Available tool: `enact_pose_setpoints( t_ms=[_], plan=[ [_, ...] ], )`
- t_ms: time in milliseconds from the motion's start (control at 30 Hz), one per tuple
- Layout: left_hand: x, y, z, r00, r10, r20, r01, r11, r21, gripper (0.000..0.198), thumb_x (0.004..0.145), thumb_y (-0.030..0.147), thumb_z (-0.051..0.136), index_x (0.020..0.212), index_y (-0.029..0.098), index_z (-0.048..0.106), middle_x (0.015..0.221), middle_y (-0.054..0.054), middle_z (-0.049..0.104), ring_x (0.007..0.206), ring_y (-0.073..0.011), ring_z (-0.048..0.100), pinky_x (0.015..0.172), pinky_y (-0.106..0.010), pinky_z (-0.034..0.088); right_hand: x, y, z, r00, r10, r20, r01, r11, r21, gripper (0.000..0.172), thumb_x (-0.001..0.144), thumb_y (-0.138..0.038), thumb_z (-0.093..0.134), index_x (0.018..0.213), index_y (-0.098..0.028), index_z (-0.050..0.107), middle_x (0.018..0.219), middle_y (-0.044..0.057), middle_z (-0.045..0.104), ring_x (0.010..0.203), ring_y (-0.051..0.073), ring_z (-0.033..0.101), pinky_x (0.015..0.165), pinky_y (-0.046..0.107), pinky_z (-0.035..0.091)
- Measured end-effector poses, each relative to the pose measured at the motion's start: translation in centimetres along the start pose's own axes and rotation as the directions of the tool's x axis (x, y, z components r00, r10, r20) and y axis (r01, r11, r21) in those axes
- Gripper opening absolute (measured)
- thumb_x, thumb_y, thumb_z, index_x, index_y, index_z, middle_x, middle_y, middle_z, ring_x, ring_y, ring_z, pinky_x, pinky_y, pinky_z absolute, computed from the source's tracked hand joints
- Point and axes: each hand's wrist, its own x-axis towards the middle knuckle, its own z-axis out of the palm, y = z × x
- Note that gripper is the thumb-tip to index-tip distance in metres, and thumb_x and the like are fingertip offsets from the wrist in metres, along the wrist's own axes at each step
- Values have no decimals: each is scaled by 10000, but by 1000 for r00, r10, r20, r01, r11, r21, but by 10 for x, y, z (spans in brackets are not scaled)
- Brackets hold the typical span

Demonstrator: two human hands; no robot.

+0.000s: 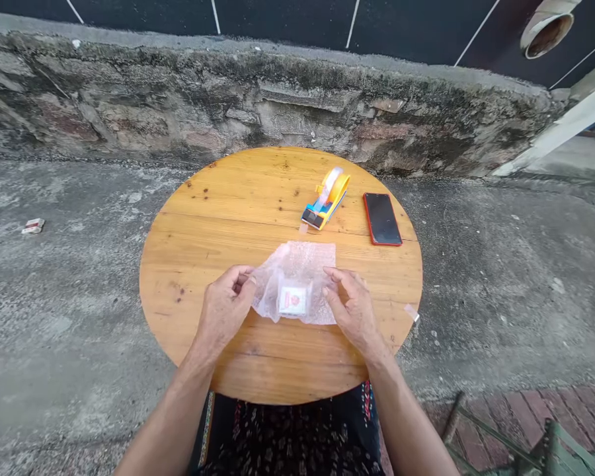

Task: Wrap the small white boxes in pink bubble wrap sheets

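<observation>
A sheet of pinkish bubble wrap lies on the round wooden table, with a small white box with red print under a layer of it near the front edge. My left hand pinches the wrap's left edge between thumb and fingers. At the right side of the sheet is my right hand, its thumb and index finger apart and touching or just over the wrap. Beyond the sheet stands a yellow and blue tape dispenser with a roll of clear tape.
On the round wooden table, a phone in a red case lies at the right. A piece of tape sticks out over the right edge. A stone wall runs behind, and a green metal frame stands lower right.
</observation>
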Motion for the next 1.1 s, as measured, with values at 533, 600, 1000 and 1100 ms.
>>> enact_pose_setpoints(
  t_ms=[533, 600, 1000, 1100],
  plan=[
    [12, -19, -7, 997, -72, 9, 72, 997, 30, 309, 820, 308, 511, 1068, 162, 622, 626, 41, 551, 505, -109, 488, 505, -217, 389, -8, -18, -28, 946, -219, 240, 116, 918, 380, 201, 915, -165, 490, 976, -270, 651, 1131, 22, 663, 1101, 186, 593, 962, 423, 460],
    [9, -24, -11, 997, -70, -20, 70, 997, 34, 332, 826, 346, 528, 1081, 155, 621, 702, 13, 597, 569, -124, 545, 550, -231, 434, -16, -25, -39, 894, -280, 350, 130, 910, 395, 224, 902, -159, 485, 1000, -280, 646, 1083, 5, 695, 1122, 186, 595, 991, 443, 448],
    [-37, 16, -7, 970, 242, 27, -233, 890, 392, 623, 799, 443, 614, 1345, 199, 443, 1367, -131, 466, 1300, -309, 420, 1079, -505, 375, -60, -40, -39, 748, -244, 617, 186, 970, 158, 379, 789, -159, 594, 1149, -268, 641, 1154, -1, 696, 1211, 224, 535, 1076, 491, 348],
    [-38, 13, -5, 970, 219, 110, -245, 888, 390, 721, 777, 322, 596, 1429, 194, 319, 1415, -143, 422, 1332, -317, 388, 1098, -527, 353, -65, -41, -34, 776, -220, 591, 176, 975, 133, 351, 806, -149, 573, 1124, -275, 653, 1107, -2, 709, 1191, 228, 543, 1045, 484, 378]
  ],
)
